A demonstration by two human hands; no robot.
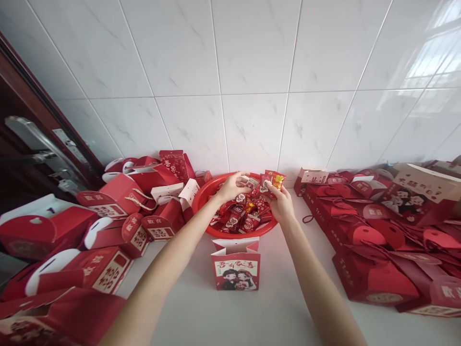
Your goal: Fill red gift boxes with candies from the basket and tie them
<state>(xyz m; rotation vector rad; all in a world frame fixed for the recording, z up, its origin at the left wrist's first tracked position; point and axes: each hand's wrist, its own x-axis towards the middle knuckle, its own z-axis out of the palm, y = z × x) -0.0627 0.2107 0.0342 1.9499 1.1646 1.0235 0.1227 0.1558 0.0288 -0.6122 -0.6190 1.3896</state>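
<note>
A red plastic basin [236, 235] by the wall holds a heap of small red wrapped candy packets [234, 217], a few of them with yellow. Above its right side, my right hand [280, 202] is closed on candy packets [275, 179], one red with white and one red and yellow. My left hand [233, 186] reaches over the back of the heap, fingers bent and closed at a red and white candy packet [253, 184]. In front of the basin stands an upright red gift box [236, 269] with its top open and a cartoon couple on its front.
Several red gift boxes [108, 274] crowd the left side, some with open tops. More red boxes [374, 278] are packed in rows at right. A tiled wall [252, 125] rises behind the white tabletop [230, 317]. At far left is a dark door with a metal handle [43, 149].
</note>
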